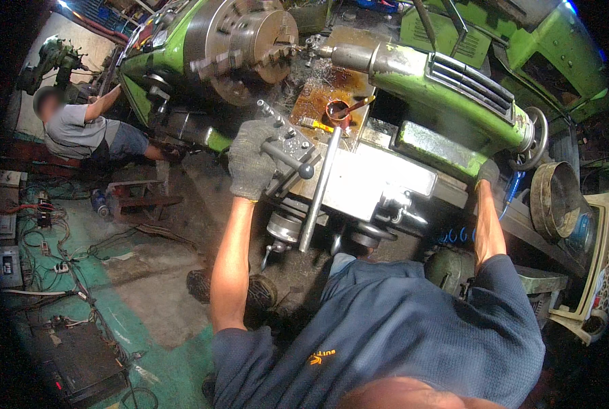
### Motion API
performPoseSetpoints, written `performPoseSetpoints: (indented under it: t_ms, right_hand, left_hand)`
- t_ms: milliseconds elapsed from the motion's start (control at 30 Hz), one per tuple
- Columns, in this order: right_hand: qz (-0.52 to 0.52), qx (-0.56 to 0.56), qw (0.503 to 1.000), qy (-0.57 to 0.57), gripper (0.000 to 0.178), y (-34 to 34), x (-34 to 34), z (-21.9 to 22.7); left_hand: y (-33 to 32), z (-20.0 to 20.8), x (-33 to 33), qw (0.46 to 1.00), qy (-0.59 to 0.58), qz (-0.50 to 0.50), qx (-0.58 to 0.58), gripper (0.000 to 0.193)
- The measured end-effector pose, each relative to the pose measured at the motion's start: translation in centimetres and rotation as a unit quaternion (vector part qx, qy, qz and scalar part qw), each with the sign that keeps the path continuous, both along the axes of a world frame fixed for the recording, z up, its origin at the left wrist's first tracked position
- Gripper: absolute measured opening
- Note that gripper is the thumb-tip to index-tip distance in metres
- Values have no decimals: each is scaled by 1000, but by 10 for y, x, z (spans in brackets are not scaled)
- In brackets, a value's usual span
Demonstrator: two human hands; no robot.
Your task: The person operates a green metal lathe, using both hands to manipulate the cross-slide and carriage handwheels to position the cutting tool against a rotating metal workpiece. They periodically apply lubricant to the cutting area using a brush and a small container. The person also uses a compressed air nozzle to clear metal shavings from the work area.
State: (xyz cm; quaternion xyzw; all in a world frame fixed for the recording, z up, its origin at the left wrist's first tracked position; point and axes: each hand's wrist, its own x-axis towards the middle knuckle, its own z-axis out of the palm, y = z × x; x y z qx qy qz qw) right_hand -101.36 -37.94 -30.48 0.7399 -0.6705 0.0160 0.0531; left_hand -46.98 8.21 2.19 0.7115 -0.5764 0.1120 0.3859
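Note:
My left hand (251, 161), in a grey work glove, is closed against the left side of the lathe's tool post (293, 144), its fingertips partly hidden. A lever with a dark ball knob (306, 170) sticks out from the post beside it. My right hand (487, 173), also gloved, reaches to the lower right end of the green tailstock (447, 82), below its handwheel (539, 140); its fingers are hidden. The tailstock's nose points at the large steel chuck (246, 41), which has a small part at its centre. A metal bar (321, 187) slants across the carriage.
A red cup (338, 112) with a brush in it and a yellow-handled brush (316, 125) rest on the oily, chip-strewn plate (309, 95). Crank handles (284, 228) jut toward me. At the left another person (79, 129) sits low. Cables (62, 266) lie across the floor.

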Motion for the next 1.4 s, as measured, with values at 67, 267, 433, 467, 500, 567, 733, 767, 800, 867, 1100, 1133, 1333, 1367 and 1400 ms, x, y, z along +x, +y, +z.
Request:
performPoseSetpoints:
  t_ms: [67, 267, 433, 467, 500, 567, 733, 767, 800, 867, 1100, 1133, 1333, 1367, 1400]
  right_hand:
    - [10, -6, 1000, 0, 23, -2, 10, 1]
    - [-30, -6, 1000, 6, 23, 5, -24, 7]
    - [8, -8, 1000, 19, 23, 6, 6, 6]
    - [1, -9, 1000, 17, 23, 3, 0, 3]
    - [-4, -8, 1000, 16, 23, -2, -2, 2]
    - [-4, -9, 1000, 14, 23, -7, -6, -1]
    - [17, -93, 995, 10, 23, 5, -11, -15]
    - [8, -59, 998, 11, 23, 2, -11, -15]
    - [-1, -25, 1000, 11, 23, -2, -11, -13]
    - [-7, 8, 1000, 13, 23, -8, -8, -11]
    - [-6, 5, 1000, 24, 23, -7, -19, -12]
    - [4, 10, 1000, 27, 23, -4, -15, -13]
    - [-15, -15, 1000, 3, 23, -6, -16, -10]
    - [-17, -6, 1000, 12, 23, -9, -20, -8]
    - [-21, 2, 1000, 21, 25, -13, -25, -5]
  left_hand:
    - [9, -1, 0, 1000, 5, 15, 1, 30]
    - [-20, 5, -7, 1000, 13, -22, -11, 26]
    - [1, 3, -4, 1000, 3, 8, -5, 22]
    - [-1, 1, -3, 1000, -1, 1, -12, 21]
    - [-1, 1, -3, 1000, 3, 0, -15, 21]
    - [-2, 2, -4, 1000, 10, -1, -19, 21]
    - [-7, 2, -4, 1000, 8, -3, -5, 23]
    - [-6, 3, -4, 1000, 5, 0, 2, 26]
    - [-5, 2, -3, 1000, 6, -1, 0, 23]
    - [-1, -1, -1, 1000, 10, 3, -5, 21]
    - [-8, -1, -1, 1000, 3, -12, -15, 23]
    - [-8, -1, -2, 1000, 3, -9, -9, 23]
    - [-6, 4, -5, 1000, 18, -5, -11, 27]
    - [-6, 4, -6, 1000, 25, -3, -12, 28]
    - [-8, 2, -5, 1000, 24, -5, -13, 28]
